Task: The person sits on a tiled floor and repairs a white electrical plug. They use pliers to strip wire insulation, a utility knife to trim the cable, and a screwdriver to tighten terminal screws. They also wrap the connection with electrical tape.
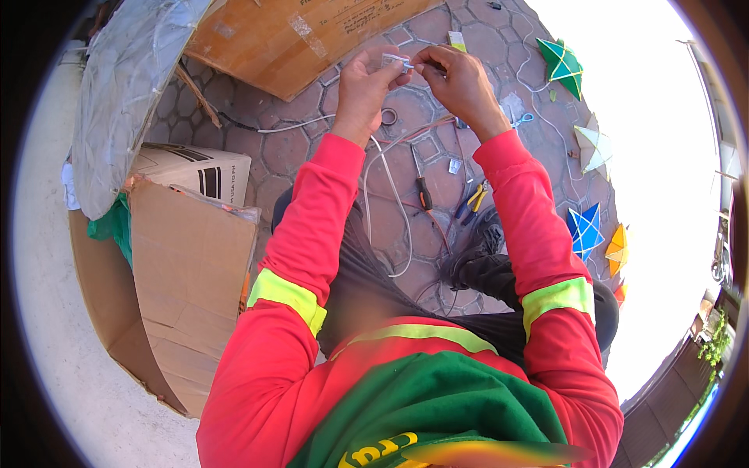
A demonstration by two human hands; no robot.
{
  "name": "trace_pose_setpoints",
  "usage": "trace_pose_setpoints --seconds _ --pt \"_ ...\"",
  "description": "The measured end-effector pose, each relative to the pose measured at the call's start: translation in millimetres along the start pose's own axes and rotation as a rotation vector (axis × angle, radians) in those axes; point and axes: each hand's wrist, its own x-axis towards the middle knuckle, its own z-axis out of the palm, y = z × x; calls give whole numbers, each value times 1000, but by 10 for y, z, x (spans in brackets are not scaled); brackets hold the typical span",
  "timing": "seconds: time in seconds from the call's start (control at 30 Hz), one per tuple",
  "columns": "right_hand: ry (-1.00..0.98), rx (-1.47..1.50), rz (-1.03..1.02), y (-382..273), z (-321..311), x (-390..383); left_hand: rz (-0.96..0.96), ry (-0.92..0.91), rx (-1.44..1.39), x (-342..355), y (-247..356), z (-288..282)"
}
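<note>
A small white fitting [396,61] sits pinched between both hands, held up above the paved ground. A white wire [388,204] droops from it, looping down toward the lap.

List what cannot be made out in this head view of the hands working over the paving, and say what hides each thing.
- Small white part between left hand and right hand: too small, and fingers cover much of it.
- White wire: its lower end passes behind the red sleeves.
- Scissors: washed out by glare.
- Cardboard box: cut off by the top edge.
- Stars at right: partly lost in overexposure.
</note>
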Motion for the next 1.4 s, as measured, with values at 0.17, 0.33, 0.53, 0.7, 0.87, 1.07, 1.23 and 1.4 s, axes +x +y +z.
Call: trace_pose_setpoints --seconds 0.17,0.33,0.53,0.7,0.87,1.07,1.23,1.4 --pt "-4 -44 -23 -39 -10 1 2 -46 -29 -2 -1 -10" --pt "28 -103 -28 -80 -16 -4 -10 -32 -59 -32 -13 8" --pt "24 -97 -5 -92 -67 0 -20 -32 -102 -18 -25 68" --pt "82 -39 12 -121 18 -34 -78 18 -215 3 -47 42" --pt "30 -94 67 -105 16 -20 -83 38 -195 4 -95 57" --pt "35 -92 159 -163 15 -16 21 19 -121 -2 -142 103" --pt "67 -122 111 -172 -31 -2 59 -29 -94 -9 -140 129" --pt "55 -93 110 -168 -76 0 94 -90 -61 -22 -116 117"
